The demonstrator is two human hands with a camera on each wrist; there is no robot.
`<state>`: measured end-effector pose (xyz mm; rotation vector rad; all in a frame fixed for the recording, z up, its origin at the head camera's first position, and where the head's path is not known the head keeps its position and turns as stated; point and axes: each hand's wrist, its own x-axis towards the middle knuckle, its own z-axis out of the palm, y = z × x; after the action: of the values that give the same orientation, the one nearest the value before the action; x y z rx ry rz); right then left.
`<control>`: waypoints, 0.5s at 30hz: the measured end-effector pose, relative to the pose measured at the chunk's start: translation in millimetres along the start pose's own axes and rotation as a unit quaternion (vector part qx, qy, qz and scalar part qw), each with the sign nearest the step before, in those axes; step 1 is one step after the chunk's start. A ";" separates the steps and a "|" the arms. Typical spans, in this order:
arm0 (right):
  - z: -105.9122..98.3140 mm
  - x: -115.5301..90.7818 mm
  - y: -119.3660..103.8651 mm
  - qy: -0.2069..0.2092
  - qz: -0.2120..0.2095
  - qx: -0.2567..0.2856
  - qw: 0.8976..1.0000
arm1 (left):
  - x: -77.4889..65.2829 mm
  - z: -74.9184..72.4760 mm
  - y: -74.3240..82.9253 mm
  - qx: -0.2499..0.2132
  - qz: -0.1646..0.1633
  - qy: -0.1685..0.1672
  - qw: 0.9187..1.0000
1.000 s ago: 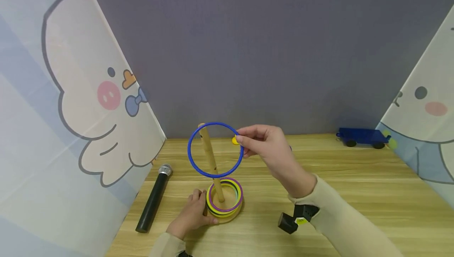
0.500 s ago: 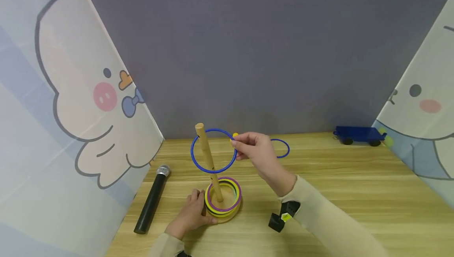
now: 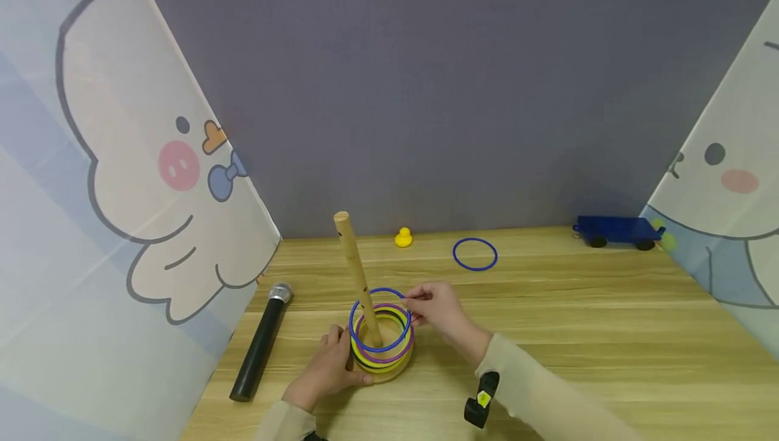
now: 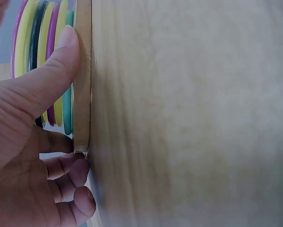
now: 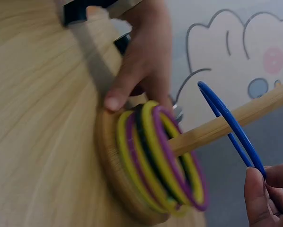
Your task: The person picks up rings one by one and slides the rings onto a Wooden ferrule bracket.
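Observation:
A wooden ring-toss stand has a tall upright peg point(image 3: 351, 248) and a round base point(image 3: 383, 378). Stacked around the peg's foot are several yellow, purple, green and dark rings point(image 4: 50, 42). My left hand point(image 3: 328, 365) grips the base's left edge, its thumb point(image 4: 66, 52) near the front and fingers curled behind. A blue ring point(image 5: 231, 120), pinched at its right side between the thumb and fingers of my right hand point(image 3: 441, 309), encircles the peg. In the right wrist view, a gap separates it from the topmost purple ring point(image 5: 172, 151).
A second blue ring point(image 3: 475, 254) lies farther back on the wooden table point(image 3: 578, 333). The yellow rubber duck point(image 3: 404, 237) and blue toy wagon point(image 3: 617, 231) stand near the grey back wall point(image 3: 462, 89). At left lies a black microphone point(image 3: 263, 343).
My right hand has brought the blue ring down along the peg from near its top to just above the stack. The duck and second blue ring have come into view. My left hand stays put.

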<state>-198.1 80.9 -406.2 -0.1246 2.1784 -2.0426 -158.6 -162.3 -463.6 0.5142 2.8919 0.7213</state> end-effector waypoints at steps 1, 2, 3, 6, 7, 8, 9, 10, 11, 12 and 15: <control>1.0 1.2 5.2 0.003 0.002 -0.006 1.000 | -0.1 -0.3 0.5 -0.002 -0.001 0.000 1.000; 1.9 2.1 9.9 0.005 0.001 -0.012 1.000 | -0.3 -0.6 0.9 -0.002 -0.002 0.000 1.000; 2.7 3.3 14.7 0.009 0.003 -0.017 1.000 | -0.3 -0.8 1.3 -0.001 -0.003 0.000 1.000; 4.3 6.2 26.7 0.018 0.002 -0.034 0.999 | -0.2 -1.6 2.6 0.001 -0.006 -0.001 1.000; 4.5 6.6 30.1 0.019 0.005 -0.038 0.999 | -0.3 -1.8 3.1 0.001 -0.006 -0.001 1.000; 4.6 6.8 33.2 0.020 0.005 -0.044 0.999 | -0.2 -2.1 3.3 0.003 -0.005 -0.002 1.000; 4.8 7.0 36.3 0.021 0.005 -0.051 0.998 | -0.2 -2.3 3.4 0.003 -0.004 -0.003 1.000; 4.8 7.0 38.9 0.022 0.005 -0.058 0.998 | -0.1 -2.3 3.4 0.004 -0.003 -0.003 1.000; 4.9 6.9 41.5 0.023 0.005 -0.064 0.998 | -0.2 -2.3 3.4 0.005 -0.002 -0.003 1.000; 4.8 6.9 43.7 0.024 0.006 -0.069 0.997 | -0.1 -2.2 3.0 0.006 -0.001 -0.004 1.000; 3.3 7.4 48.6 0.031 0.003 -0.074 0.997 | 0.0 -1.8 1.9 0.005 0.001 -0.002 1.000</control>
<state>-202.7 79.7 -455.2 -0.0723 2.3644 -1.9050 -158.4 -161.6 -461.2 0.5203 2.8930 0.7051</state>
